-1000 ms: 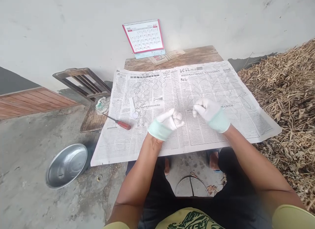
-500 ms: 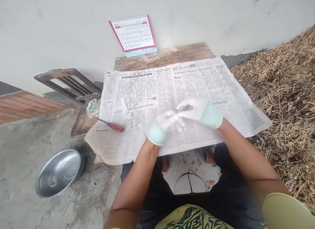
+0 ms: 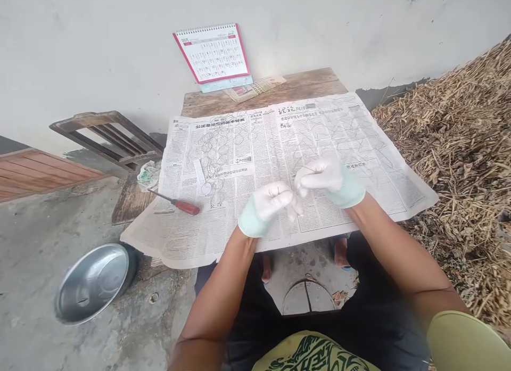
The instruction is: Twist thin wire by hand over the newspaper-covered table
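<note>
Both of my hands wear white gloves with mint cuffs and meet just above the newspaper (image 3: 255,230). My left hand (image 3: 273,200) is closed in a pinch, some lower fingers stretched out. My right hand (image 3: 321,179) pinches close beside it. A thin, wire-like strand (image 3: 309,168) shows at the right fingertips and seems to run to the left ones; its full shape is too fine to make out. Looped wire rings (image 3: 215,145) lie on the left of the newspaper, and bent wire pieces (image 3: 351,131) on its right.
A red-handled screwdriver (image 3: 187,206) and a white spoon-shaped piece (image 3: 202,176) lie at left. A desk calendar (image 3: 215,54) stands at the back of the wooden table (image 3: 315,83). Around it are a chair (image 3: 107,129), a metal basin (image 3: 93,283) and dry straw (image 3: 455,147).
My hands have drawn slightly apart, the fingertips now separated by a small gap. The right fingers have curled into a tighter pinch. The view has shifted slightly.
</note>
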Demonstrator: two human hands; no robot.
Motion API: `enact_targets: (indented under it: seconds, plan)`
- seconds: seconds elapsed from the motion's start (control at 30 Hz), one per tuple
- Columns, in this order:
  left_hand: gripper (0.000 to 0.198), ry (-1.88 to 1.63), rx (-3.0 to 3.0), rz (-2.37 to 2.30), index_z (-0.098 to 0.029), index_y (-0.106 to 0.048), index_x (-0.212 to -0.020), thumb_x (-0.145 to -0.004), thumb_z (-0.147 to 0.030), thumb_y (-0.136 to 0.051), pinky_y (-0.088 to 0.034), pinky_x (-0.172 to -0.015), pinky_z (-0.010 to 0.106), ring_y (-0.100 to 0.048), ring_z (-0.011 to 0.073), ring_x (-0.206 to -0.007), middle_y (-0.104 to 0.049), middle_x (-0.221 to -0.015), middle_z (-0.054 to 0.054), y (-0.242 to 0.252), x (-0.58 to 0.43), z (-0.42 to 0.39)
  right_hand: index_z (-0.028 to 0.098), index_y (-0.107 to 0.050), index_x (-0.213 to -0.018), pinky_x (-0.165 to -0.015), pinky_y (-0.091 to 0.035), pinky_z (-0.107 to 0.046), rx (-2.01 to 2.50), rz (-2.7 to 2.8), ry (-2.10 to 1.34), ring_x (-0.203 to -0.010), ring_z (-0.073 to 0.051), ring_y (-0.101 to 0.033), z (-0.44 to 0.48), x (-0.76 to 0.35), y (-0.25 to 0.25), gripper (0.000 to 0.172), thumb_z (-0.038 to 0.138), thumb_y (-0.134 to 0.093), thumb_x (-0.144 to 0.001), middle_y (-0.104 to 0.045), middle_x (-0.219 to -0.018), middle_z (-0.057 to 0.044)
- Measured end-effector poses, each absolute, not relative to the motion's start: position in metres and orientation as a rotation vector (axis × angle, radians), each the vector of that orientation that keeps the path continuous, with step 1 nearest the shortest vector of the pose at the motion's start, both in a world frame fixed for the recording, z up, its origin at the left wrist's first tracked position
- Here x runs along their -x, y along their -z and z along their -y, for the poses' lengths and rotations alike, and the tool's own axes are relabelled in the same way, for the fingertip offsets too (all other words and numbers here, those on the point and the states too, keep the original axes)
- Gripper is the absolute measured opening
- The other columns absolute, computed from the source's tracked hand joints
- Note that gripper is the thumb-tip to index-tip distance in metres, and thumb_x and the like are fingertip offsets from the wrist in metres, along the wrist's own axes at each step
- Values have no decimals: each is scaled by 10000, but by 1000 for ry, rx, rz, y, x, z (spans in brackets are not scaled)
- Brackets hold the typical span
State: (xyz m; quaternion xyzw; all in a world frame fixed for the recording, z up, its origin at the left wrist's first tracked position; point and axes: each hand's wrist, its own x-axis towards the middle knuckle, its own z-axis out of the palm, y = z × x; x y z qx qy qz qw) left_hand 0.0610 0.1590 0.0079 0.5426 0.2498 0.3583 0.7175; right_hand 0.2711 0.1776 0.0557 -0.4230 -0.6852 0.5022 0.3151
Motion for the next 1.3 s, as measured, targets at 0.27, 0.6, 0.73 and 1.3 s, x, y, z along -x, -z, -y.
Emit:
enact_targets:
  seconds: [0.27,0.6,0.73,1.3]
  plan:
    - [442,-884,-1079,-667,-186,-671,-761,-905,-593,-764,-636,-700,345,-754,204,-655,-713,-601,35,-2,-63,-164,239,-803,-845,-896,-585,-334,1156,1740,-1252,-942,-183,-750,-179,-273,-58,164,270,-649,-893,-806,-971,-9]
    - [462,-916,-1083,-694,-201,-652,-700,-922,-596,-742,-659,-792,392,-723,199,-619,-620,-489,6,-5,-58,-172,232,-816,-964,-838,-576,-323,1250,1904,-1119,-802,-162,-734,-184,-283,-48,248,274,-572,-964,-798,-870,0]
    - [415,-957,-1055,-713,-197,-674,-749,-897,-569,-782,-653,-771,381,-640,156,-508,-612,-489,-23,-2,-56,-176,221,-805,-914,-775,-556,-303,1308,1889,-1120,-745,-152,-714,-184,-282,-48,234,289,-589,-974,-776,-798,5]
    - [328,-1066,-1031,-1027,-203,-772,-974,-995,-516,-675,-593,-812,382,-782,242,-808,-774,-720,36,-6,-59,-169,233,-662,-750,-653,-441,-327,1440,1872,-866,-657,-171,-598,-188,-279,-32,414,448,-516,-1073,-636,-653,-2]
